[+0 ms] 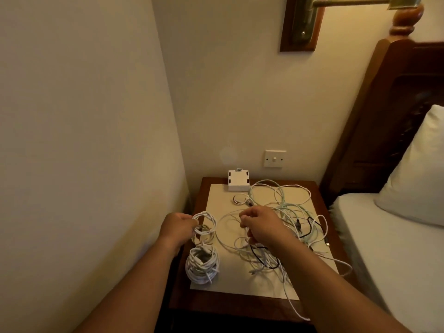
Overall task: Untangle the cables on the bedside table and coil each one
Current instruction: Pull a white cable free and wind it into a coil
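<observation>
A wooden bedside table (317, 188) carries a cream mat (240, 282). My left hand (176, 227) grips a small coil of white cable (207, 225) above the mat's left side. Its loose strand arcs right to my right hand (260, 228), which pinches it over the tangle. The tangle of white, pale green and black cables (290, 217) spreads across the mat's right half. A finished bundle of coiled white cable (203, 264) lies at the mat's front left.
A white box (238, 181) stands at the table's back against the wall, under a wall switch (275, 158). A small looped cable (239, 199) lies before it. One white cable (296, 311) hangs over the front edge. The bed (394, 248) adjoins the right side, a wall the left.
</observation>
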